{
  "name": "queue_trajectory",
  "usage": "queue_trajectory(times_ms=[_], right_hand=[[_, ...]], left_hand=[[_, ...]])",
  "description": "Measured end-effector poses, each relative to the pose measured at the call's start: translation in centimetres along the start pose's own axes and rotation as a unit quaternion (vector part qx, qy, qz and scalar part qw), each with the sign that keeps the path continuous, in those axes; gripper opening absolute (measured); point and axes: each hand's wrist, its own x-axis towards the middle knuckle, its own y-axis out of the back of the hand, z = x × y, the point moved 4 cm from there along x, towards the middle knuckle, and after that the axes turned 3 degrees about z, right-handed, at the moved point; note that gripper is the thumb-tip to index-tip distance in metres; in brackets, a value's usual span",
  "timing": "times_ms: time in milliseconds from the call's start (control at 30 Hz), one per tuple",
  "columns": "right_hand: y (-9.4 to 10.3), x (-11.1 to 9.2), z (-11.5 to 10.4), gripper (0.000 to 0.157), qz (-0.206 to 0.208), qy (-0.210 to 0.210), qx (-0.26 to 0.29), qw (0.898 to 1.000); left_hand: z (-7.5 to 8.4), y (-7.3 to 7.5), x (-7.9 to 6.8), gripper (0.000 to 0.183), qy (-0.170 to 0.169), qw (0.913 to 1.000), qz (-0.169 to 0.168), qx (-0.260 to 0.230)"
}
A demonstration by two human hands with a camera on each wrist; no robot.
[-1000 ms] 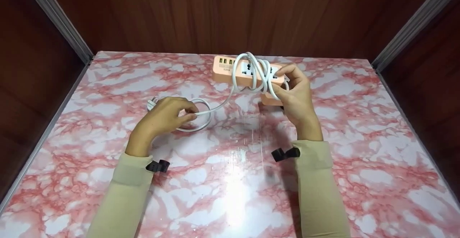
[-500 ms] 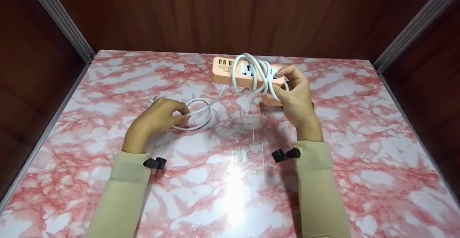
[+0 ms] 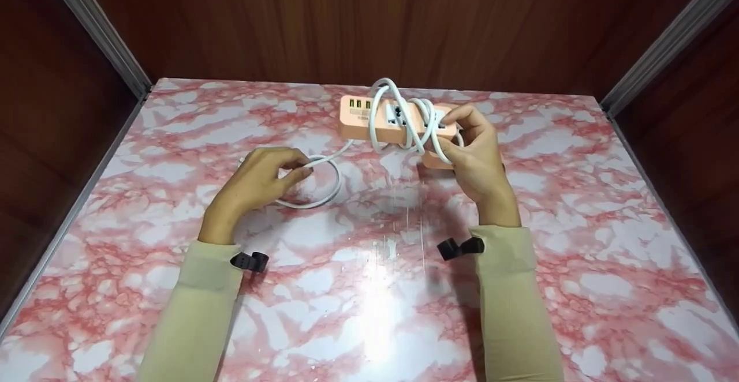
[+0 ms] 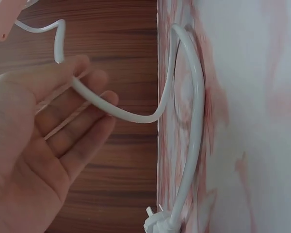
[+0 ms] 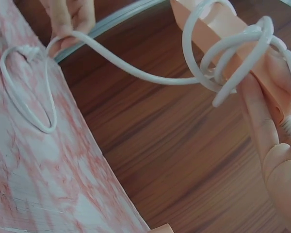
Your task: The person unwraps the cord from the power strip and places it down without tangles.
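Note:
My right hand (image 3: 476,151) holds a peach power strip (image 3: 356,131) up over the far part of the table by its right end, thumb and fingers at its sides. White cord (image 3: 374,122) is wound in several loose loops round the strip's middle, over the sockets. In the left wrist view, my left hand (image 4: 53,126) has the slack cord (image 4: 131,116) between thumb and fingertips, the other fingers loosely bent. From there the cord drops to a loop (image 3: 337,183) on the table. The white plug (image 4: 157,222) lies at its end, mostly hidden behind the hand in the head view.
Behind my right hand, a second peach object (image 3: 437,161) rests on the table, partly hidden. The red-and-white marbled table (image 3: 323,313) ends at a dark wood wall (image 3: 346,30), with metal-edged side walls left and right.
My left hand has shifted slightly left, then a little farther away, with the cord. The cord now passes under the strip, and a loop has risen over its top. The right hand stays put.

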Motion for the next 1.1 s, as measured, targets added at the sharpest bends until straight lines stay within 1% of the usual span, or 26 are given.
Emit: queue_trajectory(times_ms=[133,233,367,467,567,667,900,1100], right_hand=[[0.1,0.0,0.0,0.034,0.0,-0.001,-0.001,1.0],[0.2,-0.1,-0.1,0.034,-0.001,-0.001,-0.004,1.0],[0.1,-0.1,-0.1,0.034,-0.01,-0.001,-0.006,1.0],[-0.1,0.0,0.1,0.033,-0.022,-0.002,-0.003,1.0],[0.1,0.0,0.2,0.032,-0.022,-0.001,-0.006,1.0],[0.3,-0.1,0.1,0.032,-0.014,0.001,-0.007,1.0],[0.4,0.0,0.3,0.037,-0.015,0.003,-0.002,1.0],[0.4,0.0,0.1,0.035,-0.01,0.006,-0.02,1.0]], left_hand=[[0.4,0.2,0.2,0.016,-0.004,0.9988,0.046,0.015],[0.9,0.3,0.4,0.016,-0.014,0.9962,0.083,0.025],[1.5,0.8,0.5,0.018,-0.032,0.9916,0.121,0.033],[1.9,1.5,0.7,0.017,-0.032,0.9889,0.14,0.036],[2.5,2.2,1.5,0.018,-0.03,0.9871,0.153,0.039],[3.3,3.0,2.7,0.02,-0.032,0.9849,0.165,0.041],[4.8,5.2,5.1,0.02,-0.032,0.9767,0.207,0.047],[6.4,6.8,6.1,0.022,-0.045,0.9677,0.245,0.038]])
